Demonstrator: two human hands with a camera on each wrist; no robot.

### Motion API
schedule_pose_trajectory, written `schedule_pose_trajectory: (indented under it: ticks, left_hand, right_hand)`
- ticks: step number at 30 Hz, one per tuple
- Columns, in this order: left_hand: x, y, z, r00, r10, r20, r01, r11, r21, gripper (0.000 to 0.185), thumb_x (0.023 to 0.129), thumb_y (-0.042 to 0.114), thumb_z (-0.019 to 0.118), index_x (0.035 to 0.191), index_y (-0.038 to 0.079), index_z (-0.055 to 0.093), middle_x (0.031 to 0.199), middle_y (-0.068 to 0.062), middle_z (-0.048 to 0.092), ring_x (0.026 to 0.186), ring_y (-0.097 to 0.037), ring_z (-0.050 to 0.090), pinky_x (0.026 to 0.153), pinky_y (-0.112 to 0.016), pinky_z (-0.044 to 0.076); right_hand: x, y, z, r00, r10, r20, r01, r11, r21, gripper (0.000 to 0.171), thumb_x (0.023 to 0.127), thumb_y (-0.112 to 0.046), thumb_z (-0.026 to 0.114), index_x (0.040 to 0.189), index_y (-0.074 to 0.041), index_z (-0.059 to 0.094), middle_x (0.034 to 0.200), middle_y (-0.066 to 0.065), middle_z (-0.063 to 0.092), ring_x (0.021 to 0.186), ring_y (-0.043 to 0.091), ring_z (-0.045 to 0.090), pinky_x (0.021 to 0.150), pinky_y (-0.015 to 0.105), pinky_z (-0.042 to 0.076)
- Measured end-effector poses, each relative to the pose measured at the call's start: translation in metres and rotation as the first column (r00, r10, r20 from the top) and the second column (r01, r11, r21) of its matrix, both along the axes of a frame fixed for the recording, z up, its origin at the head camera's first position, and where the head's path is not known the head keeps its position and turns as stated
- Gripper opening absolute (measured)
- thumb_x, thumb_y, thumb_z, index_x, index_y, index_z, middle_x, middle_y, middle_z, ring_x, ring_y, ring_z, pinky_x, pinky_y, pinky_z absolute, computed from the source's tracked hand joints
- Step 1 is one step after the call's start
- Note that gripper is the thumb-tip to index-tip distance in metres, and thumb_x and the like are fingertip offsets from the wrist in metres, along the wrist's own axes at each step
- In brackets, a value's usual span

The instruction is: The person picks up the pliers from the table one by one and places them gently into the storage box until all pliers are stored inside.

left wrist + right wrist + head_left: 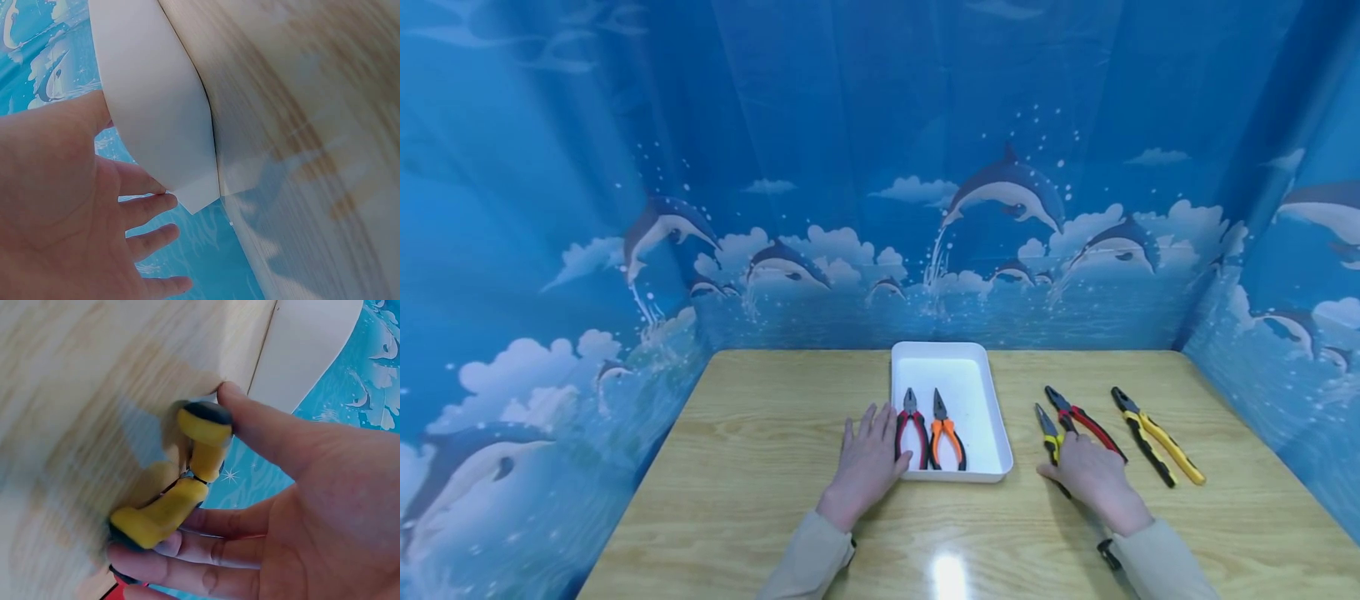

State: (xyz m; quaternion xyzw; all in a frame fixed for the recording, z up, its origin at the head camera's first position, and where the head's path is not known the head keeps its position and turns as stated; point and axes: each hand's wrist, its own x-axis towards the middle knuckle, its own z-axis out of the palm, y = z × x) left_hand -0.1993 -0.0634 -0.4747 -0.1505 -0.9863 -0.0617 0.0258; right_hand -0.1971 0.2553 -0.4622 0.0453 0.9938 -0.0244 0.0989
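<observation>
A white tray (pixel 973 392) stands at the middle of a wooden table (pixel 752 450). In it lie red-handled pliers (pixel 912 429) and orange-handled pliers (pixel 946 433), side by side. My left hand (pixel 867 458) lies flat on the table with straight fingers against the tray's left wall (pixel 156 112); the left hand (pixel 75 206) holds nothing. To the right of the tray, my right hand (pixel 1093 475) covers the handles of small yellow-and-black pliers (pixel 1047 427). In the right wrist view the thumb and fingers of the right hand (pixel 312 506) pinch those yellow handles (pixel 181 500) against the table.
Red-and-black pliers (pixel 1086 421) lie just right of the held pair, and longer yellow-and-black pliers (pixel 1157 437) lie further right. Blue dolphin-print curtains (pixel 880 208) close off the table at the back and both sides.
</observation>
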Motion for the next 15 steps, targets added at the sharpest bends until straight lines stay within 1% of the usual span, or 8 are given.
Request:
schedule_pose_trajectory:
  ticks: [4, 10, 12, 13, 15]
  left_hand:
    - [-0.0003, 0.0001, -0.0002, 1.000, 0.002, 0.000, -0.002, 1.000, -0.003, 0.075, 0.102, 0.051, 0.054, 0.156, 0.004, 0.035, 0.162, -0.015, 0.034, 0.150, -0.037, 0.029, 0.118, -0.065, 0.027]
    - [-0.0001, 0.0002, 0.0001, 1.000, 0.002, 0.001, -0.002, 1.000, -0.002, 0.075, 0.102, 0.051, 0.054, 0.156, 0.004, 0.035, 0.162, -0.014, 0.034, 0.150, -0.037, 0.029, 0.118, -0.065, 0.026]
    - [0.0002, 0.0000, 0.0005, 1.000, -0.001, 0.001, 0.001, 1.000, -0.002, 0.074, 0.102, 0.051, 0.054, 0.156, 0.004, 0.035, 0.162, -0.015, 0.034, 0.150, -0.037, 0.029, 0.118, -0.065, 0.026]
    - [0.0004, -0.0002, 0.0008, 1.000, -0.002, 0.000, 0.002, 1.000, 0.001, 0.074, 0.102, 0.050, 0.054, 0.156, 0.003, 0.035, 0.162, -0.015, 0.034, 0.150, -0.037, 0.029, 0.118, -0.065, 0.026]
    - [0.0007, -0.0006, 0.0010, 1.000, -0.006, -0.004, 0.006, 1.000, 0.003, 0.074, 0.102, 0.050, 0.054, 0.156, 0.003, 0.035, 0.162, -0.015, 0.034, 0.150, -0.038, 0.029, 0.118, -0.065, 0.027]
  right_hand:
    - [-0.0002, 0.0006, 0.0020, 1.000, 0.010, 0.004, -0.010, 1.000, 0.009, 0.062, 0.093, -0.047, 0.070, 0.103, 0.013, 0.057, 0.077, 0.014, 0.054, 0.064, 0.025, 0.054, 0.053, 0.037, 0.048]
    - [0.0011, 0.0021, 0.0048, 0.999, 0.038, -0.019, -0.038, 0.999, 0.003, 0.053, 0.097, -0.040, 0.065, 0.100, 0.012, 0.056, 0.074, 0.013, 0.051, 0.061, 0.024, 0.052, 0.051, 0.035, 0.045]
    - [0.0013, 0.0023, 0.0047, 0.998, 0.044, -0.042, -0.045, 0.999, -0.006, 0.054, 0.098, -0.038, 0.062, 0.104, 0.015, 0.056, 0.075, 0.015, 0.052, 0.061, 0.025, 0.052, 0.050, 0.037, 0.046]
    - [0.0014, 0.0022, 0.0048, 0.997, 0.048, -0.056, -0.049, 0.999, -0.009, 0.056, 0.099, -0.037, 0.060, 0.108, 0.018, 0.055, 0.076, 0.016, 0.053, 0.062, 0.025, 0.052, 0.050, 0.037, 0.046]
    - [0.0012, 0.0020, 0.0043, 0.993, 0.057, -0.105, -0.059, 0.998, -0.017, 0.056, 0.100, -0.036, 0.057, 0.108, 0.019, 0.054, 0.079, 0.018, 0.053, 0.062, 0.027, 0.051, 0.050, 0.040, 0.047]
